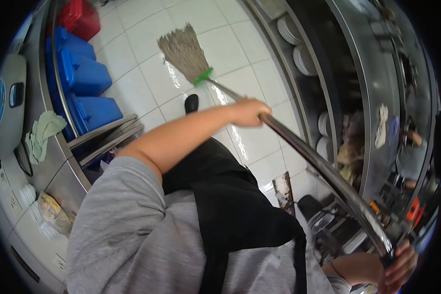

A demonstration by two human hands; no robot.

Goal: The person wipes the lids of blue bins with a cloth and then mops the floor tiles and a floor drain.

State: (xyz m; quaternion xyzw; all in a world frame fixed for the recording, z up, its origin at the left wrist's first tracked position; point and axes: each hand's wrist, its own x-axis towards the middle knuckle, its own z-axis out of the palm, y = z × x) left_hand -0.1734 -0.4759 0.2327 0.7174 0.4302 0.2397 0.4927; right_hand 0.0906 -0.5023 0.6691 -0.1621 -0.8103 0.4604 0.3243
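Mop (183, 49) out ahead on the white tiled floor (142, 19), string head splayed flat against the tiles, well beyond both hands. Long axis of the metal handle (323, 171) running diagonally from the mop head back toward the body, rising to the near end. Left hand (247, 112) nearer the mop head, clenched around the handle partway along; right hand (399, 267) farthest from the mop head, wrapped over the handle's top end. Head of tan-grey cotton strands, fanned wide, clamped by a green collar (203, 77); shaft shiny, chrome-like, reflecting the light. Just beside the mop head, a black shoe (191, 103). Left of the mop head, blue bins (85, 78) and a red one (78, 18) under a steel counter (51, 161). Right of the mop head, stacked white plates (304, 59) on shelves.
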